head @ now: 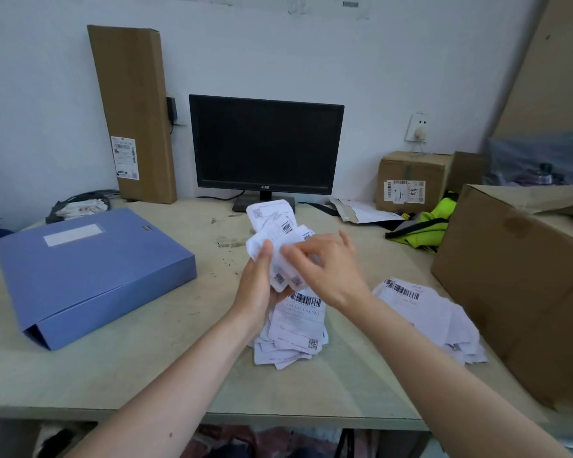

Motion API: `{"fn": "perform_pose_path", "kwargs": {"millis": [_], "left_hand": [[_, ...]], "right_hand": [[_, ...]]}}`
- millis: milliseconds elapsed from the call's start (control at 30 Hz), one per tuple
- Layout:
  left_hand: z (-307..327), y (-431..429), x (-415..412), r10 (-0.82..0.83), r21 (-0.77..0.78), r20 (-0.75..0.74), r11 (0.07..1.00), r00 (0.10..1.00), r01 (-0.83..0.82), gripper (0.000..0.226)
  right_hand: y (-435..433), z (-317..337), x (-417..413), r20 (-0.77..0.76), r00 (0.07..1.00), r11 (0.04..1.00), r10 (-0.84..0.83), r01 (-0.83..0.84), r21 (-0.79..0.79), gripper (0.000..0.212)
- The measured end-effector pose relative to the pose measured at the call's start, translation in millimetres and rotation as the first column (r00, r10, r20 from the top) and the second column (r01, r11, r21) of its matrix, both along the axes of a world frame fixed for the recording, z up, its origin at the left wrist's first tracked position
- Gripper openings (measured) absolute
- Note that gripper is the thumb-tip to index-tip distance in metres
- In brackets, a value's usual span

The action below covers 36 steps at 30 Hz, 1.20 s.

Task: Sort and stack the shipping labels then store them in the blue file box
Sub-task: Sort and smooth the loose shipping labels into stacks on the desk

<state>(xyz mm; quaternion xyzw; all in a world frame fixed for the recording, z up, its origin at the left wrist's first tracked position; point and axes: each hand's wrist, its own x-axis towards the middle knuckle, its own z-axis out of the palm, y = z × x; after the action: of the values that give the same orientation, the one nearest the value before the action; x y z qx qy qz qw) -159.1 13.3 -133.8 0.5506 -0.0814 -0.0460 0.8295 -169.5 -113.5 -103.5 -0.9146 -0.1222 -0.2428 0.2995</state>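
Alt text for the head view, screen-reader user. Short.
A left hand holds a bundle of shipping labels above a desk while the right hand touches it. A label pile lies on the desk below the hands, a second pile to its right; a closed blue file box lies left, a dark monitor behind.

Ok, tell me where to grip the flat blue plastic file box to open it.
Best take the blue file box by the lid edge beside its small metal clasp, coming from the right: it lies flat and closed, and the table is bare there.
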Motion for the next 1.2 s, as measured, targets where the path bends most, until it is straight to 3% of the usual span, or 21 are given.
{"fn": "perform_pose_path", "kwargs": {"millis": [33, 100, 167, 200, 300, 400, 467, 533, 633, 800, 1000, 1200], "left_hand": [[-0.5, 1.7, 1.8, -0.049, -0.046, -0.025, 0.998, 0.998, 0.048, 0.053], [-1.8, 3.7, 3.8, -0.08, -0.073, -0.027, 0.994, 0.996, 0.078, 0.057], [-3.0, 3.9, 4.8, -0.001, -0.028, -0.007, 1.0, 1.0, 0.001, 0.041], [-4.0, 3.9, 5.6, 0.053, 0.002, -0.005, 0.999, 0.999, -0.053, 0.032], [-5.2, 4.0, 5.7, 0.1, 0.055, -0.023, 0.994, 0.995, -0.098, 0.023], [-6.2, 4.2, 6.9, 0.124, 0.096, -0.009, 0.988, 0.992, -0.123, 0.022], [-6.5, 3.8, 8.1, 0.123, 0.072, 0.003, 0.99, 0.992, -0.123, 0.023], [-6.4, 3.6, 8.7, 0.083, 0.002, -0.022, 0.997, 0.996, -0.083, 0.024], [-6.4, 5.4, 9.7, 0.035, -0.067, -0.089, 0.997, 0.995, -0.041, 0.042], [-8.5, 6.8, 9.3, 0.177, 0.011, -0.027, 0.984, 0.984, -0.177, 0.018], [-6.6, 8.7, 8.3, 0.175, 0.057, 0.035, 0.983, 0.984, -0.177, 0.028], [-3.5, 8.0, 6.3, 0.154, -0.089, -0.039, 0.984, 0.987, -0.157, 0.021]], "right_hand": [[0.4, -1.0, 0.6, -0.029, 0.999, 1.0, 0.024, -0.024, 0.008, 0.06], [-0.8, -3.8, 2.4, -0.027, 0.996, 0.996, 0.081, -0.08, 0.024, 0.046], [-1.7, -6.1, 2.1, -0.004, 0.991, 0.985, 0.137, -0.136, 0.103, 0.024], [-2.1, -6.8, 1.9, 0.018, 0.99, 0.974, 0.142, -0.143, 0.175, 0.027], [-6.3, -5.7, 4.1, 0.11, 0.994, 0.945, -0.023, -0.014, 0.326, 0.038], [-13.3, -1.7, 7.5, -0.109, 0.993, 0.877, -0.036, 0.084, 0.474, 0.054], [-16.6, -2.3, 8.8, -0.243, 0.969, 0.831, 0.037, 0.105, 0.546, 0.05], [-18.0, -4.9, 8.9, -0.265, 0.963, 0.829, 0.054, 0.104, 0.549, 0.039], [-19.2, -9.7, 11.9, -0.252, 0.964, 0.823, 0.086, 0.074, 0.564, 0.037], [-21.0, -8.7, 11.4, -0.282, 0.95, 0.766, 0.131, 0.083, 0.637, 0.056], [-20.0, -8.0, 10.8, -0.323, 0.914, 0.719, 0.246, 0.051, 0.693, 0.048], [-27.1, -6.6, 13.7, -0.362, 0.923, 0.758, 0.129, 0.144, 0.637, 0.05]]}}
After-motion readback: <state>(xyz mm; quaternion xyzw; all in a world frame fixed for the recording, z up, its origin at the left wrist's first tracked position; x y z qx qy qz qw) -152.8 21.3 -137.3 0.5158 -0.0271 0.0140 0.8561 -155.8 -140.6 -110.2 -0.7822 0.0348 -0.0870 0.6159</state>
